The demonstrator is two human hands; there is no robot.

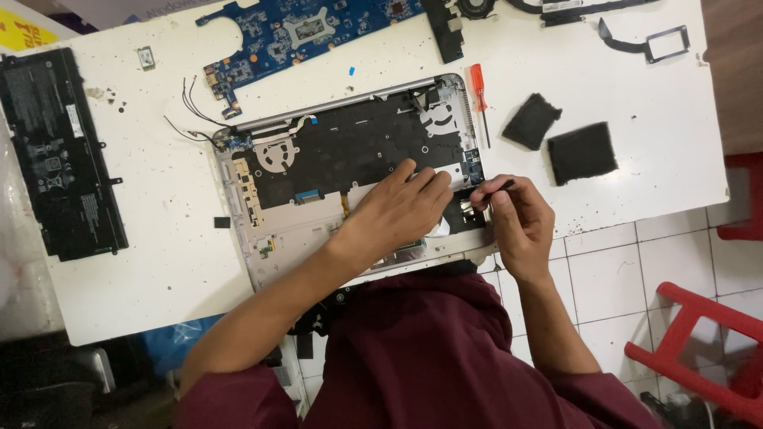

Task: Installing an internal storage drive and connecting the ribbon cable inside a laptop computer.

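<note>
Silver laptop chassis (270, 238) lies opened beneath both my hands. My left hand (405, 208) rests flat, fingers together, pressing its lower right interior. My right hand (517, 218) pinches a thin black tool (494, 187) at the chassis edge. Beyond it lies an orange screwdriver (479, 91).

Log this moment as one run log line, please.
left hand: pressing on laptop shell | right hand: holds small black tool | red screwdriver: on table
</note>
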